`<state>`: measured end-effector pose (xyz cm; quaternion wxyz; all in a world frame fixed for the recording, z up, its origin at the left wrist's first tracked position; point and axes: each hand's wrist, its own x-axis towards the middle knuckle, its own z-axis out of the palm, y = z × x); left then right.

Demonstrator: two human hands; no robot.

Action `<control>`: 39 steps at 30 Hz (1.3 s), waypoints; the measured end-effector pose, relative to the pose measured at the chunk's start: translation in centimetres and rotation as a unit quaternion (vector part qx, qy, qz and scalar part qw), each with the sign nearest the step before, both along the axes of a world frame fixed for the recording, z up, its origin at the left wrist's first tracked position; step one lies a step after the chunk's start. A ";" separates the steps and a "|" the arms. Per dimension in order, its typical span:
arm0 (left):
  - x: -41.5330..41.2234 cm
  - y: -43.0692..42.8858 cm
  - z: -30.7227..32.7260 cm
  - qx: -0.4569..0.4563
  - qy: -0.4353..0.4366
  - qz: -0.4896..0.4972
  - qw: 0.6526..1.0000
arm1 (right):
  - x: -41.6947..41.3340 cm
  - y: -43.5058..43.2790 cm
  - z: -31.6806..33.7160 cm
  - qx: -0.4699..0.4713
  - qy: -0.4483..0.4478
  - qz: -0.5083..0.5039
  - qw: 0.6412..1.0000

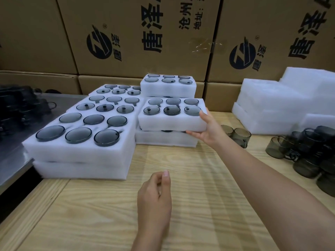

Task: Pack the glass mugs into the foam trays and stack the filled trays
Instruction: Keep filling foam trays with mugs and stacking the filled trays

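My right hand (208, 130) grips the right end of a filled white foam tray (172, 122), thumb on top and fingers underneath. That tray holds several dark glass mugs and sits slightly askew on another foam tray (165, 139) on the wooden table. A further filled tray (168, 88) stands higher behind it. To the left lie stacked filled trays (81, 151) in a row. My left hand (155, 198) hovers over the table in front, fingers loosely curled, holding nothing. Loose smoky glass mugs (308, 153) lie piled at the right.
Empty white foam trays (272, 105) are stacked at the back right. Brown printed cardboard boxes (145, 37) wall off the back. A metal surface (10, 153) with dark mugs (21, 105) lies at the left. Two loose mugs (237, 134) sit just behind my right wrist.
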<state>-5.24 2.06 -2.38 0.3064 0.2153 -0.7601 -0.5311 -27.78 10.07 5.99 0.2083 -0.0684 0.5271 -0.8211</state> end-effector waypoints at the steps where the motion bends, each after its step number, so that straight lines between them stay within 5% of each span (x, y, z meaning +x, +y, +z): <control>1: 0.1 0.0 0.1 0.005 0.000 -0.002 1.000 | 0.0 -0.1 0.1 0.014 0.009 -0.007 1.000; 6: 0.0 0.0 0.3 0.021 0.001 0.001 1.000 | 0.4 -1.3 0.3 -0.010 0.010 -0.022 1.000; 12: 0.0 0.0 0.1 0.015 -0.004 0.000 1.000 | 0.3 -1.6 0.2 0.118 0.062 -0.036 0.990; 18: 0.0 0.0 0.2 -0.003 -0.007 0.002 1.000 | 0.1 -0.2 0.4 0.370 0.159 -0.056 0.914; 27: 0.1 0.0 0.2 -0.012 0.000 -0.004 1.000 | 1.0 0.0 0.5 0.424 0.212 -0.071 0.878; 31: 0.2 -0.1 0.1 -0.021 -0.010 -0.003 1.000 | -0.7 2.8 1.4 0.492 0.295 -0.170 0.801; 36: 0.1 -0.2 0.0 -0.048 -0.013 -0.004 0.999 | -5.2 10.3 3.9 0.649 0.379 -0.287 0.594; 39: 0.0 -0.3 -0.1 -0.046 -0.007 -0.002 0.999 | -7.8 13.9 5.0 0.707 0.349 -0.268 0.554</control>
